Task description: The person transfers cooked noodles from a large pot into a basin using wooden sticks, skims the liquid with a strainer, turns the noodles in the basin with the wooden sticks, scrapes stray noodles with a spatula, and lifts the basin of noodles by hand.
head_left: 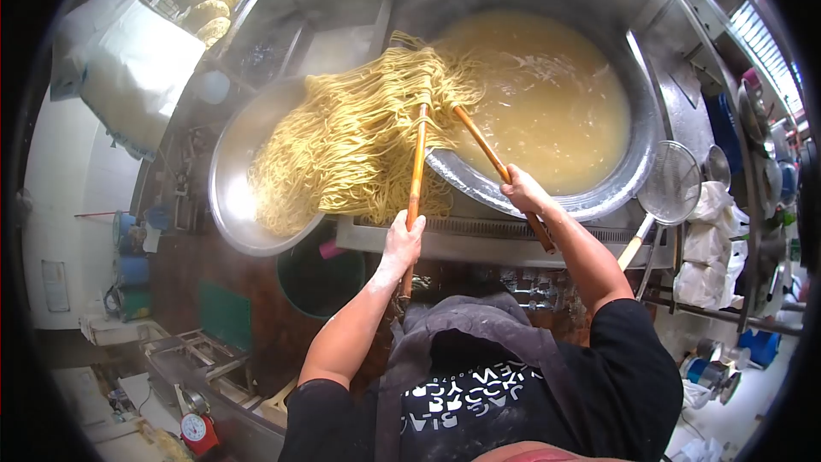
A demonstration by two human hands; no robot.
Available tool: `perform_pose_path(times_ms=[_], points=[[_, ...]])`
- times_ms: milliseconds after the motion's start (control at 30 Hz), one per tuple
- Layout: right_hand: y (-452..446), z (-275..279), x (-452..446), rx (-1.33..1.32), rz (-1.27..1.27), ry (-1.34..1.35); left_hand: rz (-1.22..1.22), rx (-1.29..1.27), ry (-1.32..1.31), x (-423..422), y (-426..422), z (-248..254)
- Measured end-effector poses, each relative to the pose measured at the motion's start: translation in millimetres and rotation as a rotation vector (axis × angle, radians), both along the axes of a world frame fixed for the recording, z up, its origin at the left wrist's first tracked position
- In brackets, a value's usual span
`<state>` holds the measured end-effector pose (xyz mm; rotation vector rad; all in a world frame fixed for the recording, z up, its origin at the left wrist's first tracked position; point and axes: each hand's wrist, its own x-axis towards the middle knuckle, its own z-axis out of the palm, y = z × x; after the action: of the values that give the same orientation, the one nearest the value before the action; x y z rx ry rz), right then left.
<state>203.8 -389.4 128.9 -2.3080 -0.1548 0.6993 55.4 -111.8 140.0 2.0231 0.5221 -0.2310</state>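
My left hand (404,241) is closed around a long wooden stick (417,167), held nearly upright in the view. A second wooden stick (483,144), slanting up to the left, is gripped in my right hand (524,190). The far ends of both sticks reach into a thick mass of yellow noodles (351,133), which hides their tips. These noodles drape from the edge of a large cauldron (631,150) across to a wide metal bowl (229,192) on the left. Cloudy yellowish liquid (556,103) fills the cauldron, and some noodles touch it.
A wire-mesh strainer (670,181) with a pale handle lies right of the cauldron, near white plastic bags (705,244). Below the bowl stands a dark green round container (318,278). A red dial scale (198,430) is at lower left. Steam hazes the back.
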Motion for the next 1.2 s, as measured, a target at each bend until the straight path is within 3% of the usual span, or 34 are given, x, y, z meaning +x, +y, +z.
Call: perform_pose_path(times_ms=[167, 233, 333, 500, 633, 667, 767, 933, 967, 1067, 1100, 1133, 1200], points=[[51, 42, -39, 0.068, -0.026, -0.001, -0.001, -0.013, -0.106, -32, 42, 1], [73, 48, -51, 0.076, 0.014, -0.085, 0.018, -0.016, -0.131, -49, 56, 28], [116, 80, -70, 0.127, -0.020, 0.040, 0.065, -0.066, -0.135, -74, 86, 45], [191, 111, -95, 0.101, 0.105, -0.095, 0.170, -0.001, -0.203, -129, 144, 46], [256, 131, -117, 0.130, 0.210, -0.169, 0.298, -0.151, -0.130, -168, 183, 86], [272, 132, -118, 0.132, 0.251, -0.204, 0.325, -0.099, -0.208, -176, 195, 75], [326, 133, -129, 0.093, 0.349, -0.167, 0.478, -0.340, -0.193, -195, 224, 89], [384, 85, -125, -0.071, 0.566, -0.262, 0.511, -0.173, 0.020, -214, 297, 58], [379, 59, -117, -0.125, 0.648, -0.328, 0.441, -0.015, 0.132, -219, 310, 49], [341, 47, -110, -0.287, 0.619, -0.365, 0.251, 0.579, 0.011, -265, 340, -3], [323, 50, -101, -0.335, 0.599, -0.374, 0.292, 0.448, 0.167, -275, 351, 9], [304, 58, -91, -0.382, 0.577, -0.383, 0.318, 0.427, 0.126, -296, 374, -1], [265, 79, -77, -0.345, 0.464, -0.344, 0.220, 0.406, 0.161, -320, 406, 54]])
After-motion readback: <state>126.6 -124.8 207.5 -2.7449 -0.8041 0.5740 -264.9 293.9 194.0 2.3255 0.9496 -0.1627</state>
